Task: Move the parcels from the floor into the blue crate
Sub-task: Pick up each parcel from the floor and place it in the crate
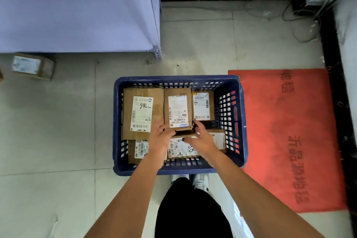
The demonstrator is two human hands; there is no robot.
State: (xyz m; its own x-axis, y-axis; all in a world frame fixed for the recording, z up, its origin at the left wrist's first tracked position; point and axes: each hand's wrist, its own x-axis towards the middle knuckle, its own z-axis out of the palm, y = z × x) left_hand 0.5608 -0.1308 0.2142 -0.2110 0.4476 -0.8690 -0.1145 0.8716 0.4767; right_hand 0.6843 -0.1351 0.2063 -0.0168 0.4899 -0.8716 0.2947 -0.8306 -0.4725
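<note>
The blue crate (234,106) stands on the tiled floor right in front of my feet and holds several brown cardboard parcels with white labels. Both hands reach into it. My left hand (161,137) grips the near left corner of the middle parcel (177,109), and my right hand (201,138) holds its near right corner. That parcel lies between a large parcel (142,114) marked "98LL" and a small parcel (202,105). My forearms partly cover more parcels along the crate's near side. One parcel (31,65) lies on the floor far left, by the shelf.
A pale metal shelf unit (81,23) stands at the upper left with its corner post near the crate. A red mat (289,137) lies right of the crate. Cables trail along the black skirting in the far right corner.
</note>
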